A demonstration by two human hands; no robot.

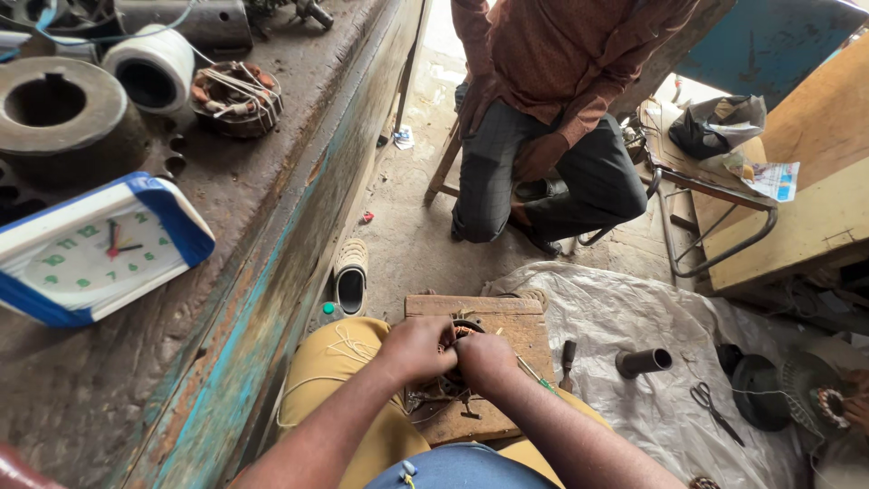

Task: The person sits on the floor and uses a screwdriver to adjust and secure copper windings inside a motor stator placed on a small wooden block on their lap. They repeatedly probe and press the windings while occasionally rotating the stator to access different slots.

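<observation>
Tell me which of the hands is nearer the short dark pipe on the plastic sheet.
Right. The right hand is on the wound coil, closer to the pipe; the left hand sits farther away.

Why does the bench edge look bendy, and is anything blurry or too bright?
In the head view, the wide lens curves the blue-painted bench edge and stretches the clock near the frame's side. The floor patch at the top is washed out by daylight. The left hand and right hand look sharp, but they hide most of the wound coil they grip.
</observation>
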